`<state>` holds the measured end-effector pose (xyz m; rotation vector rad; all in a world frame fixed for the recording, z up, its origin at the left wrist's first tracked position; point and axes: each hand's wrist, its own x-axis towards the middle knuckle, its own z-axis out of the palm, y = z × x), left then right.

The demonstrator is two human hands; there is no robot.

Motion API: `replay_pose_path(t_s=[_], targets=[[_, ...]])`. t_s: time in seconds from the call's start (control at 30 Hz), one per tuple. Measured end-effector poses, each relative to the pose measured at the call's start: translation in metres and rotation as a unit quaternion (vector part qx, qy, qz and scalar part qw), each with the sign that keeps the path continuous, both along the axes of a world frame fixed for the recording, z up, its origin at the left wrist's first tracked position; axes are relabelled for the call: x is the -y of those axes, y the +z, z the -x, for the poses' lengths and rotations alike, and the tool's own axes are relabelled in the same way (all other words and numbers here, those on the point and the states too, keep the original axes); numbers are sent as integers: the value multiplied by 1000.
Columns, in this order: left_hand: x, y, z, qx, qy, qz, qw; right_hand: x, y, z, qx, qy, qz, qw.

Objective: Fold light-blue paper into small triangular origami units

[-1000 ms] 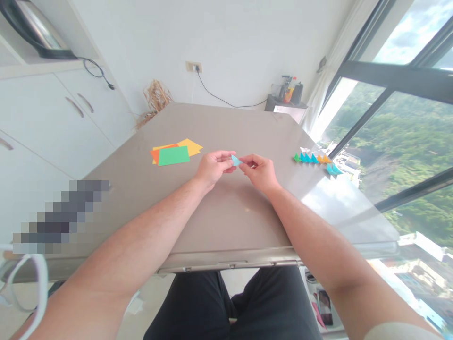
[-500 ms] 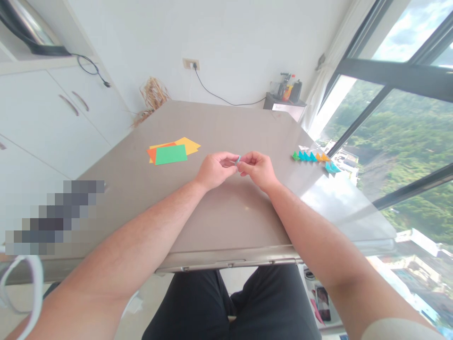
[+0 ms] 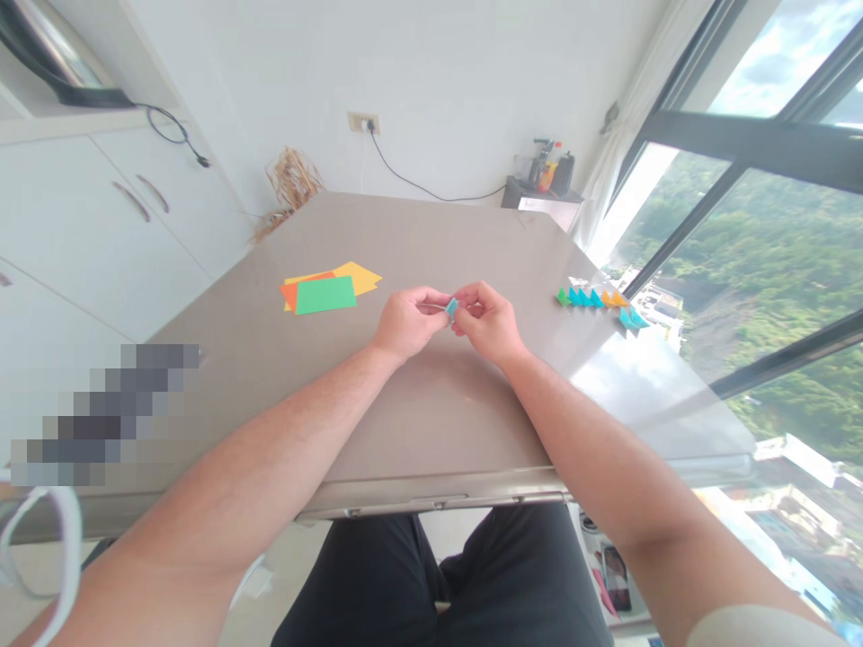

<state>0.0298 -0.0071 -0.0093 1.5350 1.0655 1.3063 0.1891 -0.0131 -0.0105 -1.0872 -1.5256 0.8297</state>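
A small piece of folded blue paper is pinched between my two hands above the middle of the table. My left hand grips its left side with thumb and fingers. On the other side, the fingertips of my right hand close on the paper and hide part of it. To the left lie flat paper sheets, a green sheet on top of orange and yellow ones. At the right stands a row of small folded paper boats in green, blue and orange, with another blue one beside it.
The grey-brown table reaches to the wall, with a window along its right. A small cabinet with bottles stands past the far edge. A white cable loop hangs at lower left. An open drawer holds a phone.
The blue paper has turned in my fingers, and more of its face shows. My right hand has shifted slightly left and its fingers have moved over the paper.
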Motion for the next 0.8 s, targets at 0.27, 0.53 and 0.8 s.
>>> replay_pose_path(t_s=[0.27, 0.53, 0.8], targets=[[3, 3, -6, 63, 23, 64, 996, -1, -3, 0, 76, -35, -46, 995], [0, 3, -5, 128, 14, 104, 986, -2, -5, 0, 91, -27, -83, 992], [-4, 1, -1, 181, -4, 124, 976, -3, -8, 0, 145, -63, -144, 977]])
